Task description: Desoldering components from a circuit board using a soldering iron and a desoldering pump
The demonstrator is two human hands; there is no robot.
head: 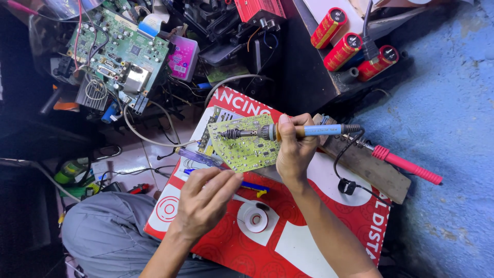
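Observation:
My right hand (294,152) grips a soldering iron (314,131) by its blue and orange handle. Its metal tip lies level over a small green circuit board (242,152), which rests on a red and white sign panel (309,234). My left hand (206,201) hovers lower left of the board with its fingers pinched together on a thin solder wire. That wire runs from a white solder spool (256,219) just right of the hand. A blue and yellow tool (256,187) lies under my left fingertips. A clear purple screwdriver (198,157) sits beside the board's left edge.
A large green circuit board (121,49) with wires sits at the top left amid cluttered parts. Three red cylindrical capacitors (342,50) lie at the top right. A red-handled tool (406,164) rests on a wooden plank (373,172). My grey-trousered knee (103,231) is at the bottom left.

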